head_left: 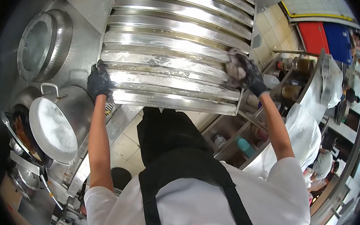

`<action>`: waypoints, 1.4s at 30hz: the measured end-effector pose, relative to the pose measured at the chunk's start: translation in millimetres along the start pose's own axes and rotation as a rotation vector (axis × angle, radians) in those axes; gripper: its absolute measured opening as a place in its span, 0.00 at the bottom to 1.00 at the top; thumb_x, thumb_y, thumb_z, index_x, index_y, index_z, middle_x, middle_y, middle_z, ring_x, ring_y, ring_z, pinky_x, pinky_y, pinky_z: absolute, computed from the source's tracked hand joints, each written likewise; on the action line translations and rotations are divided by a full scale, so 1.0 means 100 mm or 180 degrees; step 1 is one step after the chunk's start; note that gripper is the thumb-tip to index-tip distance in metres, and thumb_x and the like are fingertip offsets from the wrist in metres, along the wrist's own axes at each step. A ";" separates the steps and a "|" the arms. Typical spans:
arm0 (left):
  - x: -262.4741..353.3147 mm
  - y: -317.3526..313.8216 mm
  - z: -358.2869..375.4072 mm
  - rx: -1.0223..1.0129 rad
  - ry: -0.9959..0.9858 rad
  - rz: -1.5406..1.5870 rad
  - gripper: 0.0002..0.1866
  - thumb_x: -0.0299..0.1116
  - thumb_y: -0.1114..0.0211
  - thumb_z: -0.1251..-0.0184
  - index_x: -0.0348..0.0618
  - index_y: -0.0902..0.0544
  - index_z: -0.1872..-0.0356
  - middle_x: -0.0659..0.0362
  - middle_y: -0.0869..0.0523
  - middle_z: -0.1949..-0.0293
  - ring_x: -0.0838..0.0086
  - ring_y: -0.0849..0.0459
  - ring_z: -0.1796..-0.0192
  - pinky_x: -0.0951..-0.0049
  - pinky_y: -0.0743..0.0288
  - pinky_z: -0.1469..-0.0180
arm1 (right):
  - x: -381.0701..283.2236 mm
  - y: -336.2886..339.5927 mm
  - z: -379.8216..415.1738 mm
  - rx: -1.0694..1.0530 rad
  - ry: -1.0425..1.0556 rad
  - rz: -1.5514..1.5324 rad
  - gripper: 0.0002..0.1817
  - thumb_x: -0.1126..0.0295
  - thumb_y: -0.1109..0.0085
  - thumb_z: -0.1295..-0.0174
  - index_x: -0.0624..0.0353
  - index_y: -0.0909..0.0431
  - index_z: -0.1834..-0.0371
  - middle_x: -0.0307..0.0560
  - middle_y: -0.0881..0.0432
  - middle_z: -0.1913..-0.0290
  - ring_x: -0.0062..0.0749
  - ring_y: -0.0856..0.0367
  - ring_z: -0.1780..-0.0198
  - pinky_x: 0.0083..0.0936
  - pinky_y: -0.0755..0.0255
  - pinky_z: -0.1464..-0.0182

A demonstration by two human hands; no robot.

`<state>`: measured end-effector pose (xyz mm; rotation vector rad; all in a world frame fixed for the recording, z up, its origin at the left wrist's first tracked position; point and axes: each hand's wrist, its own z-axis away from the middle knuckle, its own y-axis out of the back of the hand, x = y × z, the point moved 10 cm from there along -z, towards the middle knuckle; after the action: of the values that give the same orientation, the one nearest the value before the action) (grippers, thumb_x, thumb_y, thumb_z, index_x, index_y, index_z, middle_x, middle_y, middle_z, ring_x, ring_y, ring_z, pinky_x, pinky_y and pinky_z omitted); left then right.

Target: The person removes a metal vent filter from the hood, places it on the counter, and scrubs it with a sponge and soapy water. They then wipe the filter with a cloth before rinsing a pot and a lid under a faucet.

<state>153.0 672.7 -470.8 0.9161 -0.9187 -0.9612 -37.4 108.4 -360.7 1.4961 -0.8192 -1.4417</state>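
A large stainless-steel slatted panel [171, 49], wet and streaked with foam, stands in front of me. My left hand [98, 81], in a black glove, grips the panel's left edge. My right hand [249, 75], also in a black glove, holds a crumpled grey cloth [234, 65] pressed against the slats near the panel's right edge. Both arms are stretched out to it. My white shirt and black apron [175, 155] fill the lower part of the view.
To the left stand a big lidded pot [56, 126], a second large pot [43, 43] and a wok with food [21, 133]. Steel shelves with containers [250, 143] are on the right. People in white [319, 165] work at the far right.
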 end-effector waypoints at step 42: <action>-0.07 -0.08 -0.12 0.0310 -0.0365 0.0294 0.28 0.62 0.55 0.28 0.50 0.21 0.48 0.42 0.14 0.57 0.43 0.16 0.52 0.44 0.25 0.50 | -0.32 1.63 0.39 0.1101 0.0133 0.1171 0.34 0.68 0.34 0.48 0.59 0.30 0.33 0.53 0.21 0.41 0.48 0.22 0.42 0.37 0.32 0.35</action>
<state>159.8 679.0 -483.0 0.8993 -1.1040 -0.9033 -60.8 67.3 -196.9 1.5186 -1.2922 -1.0283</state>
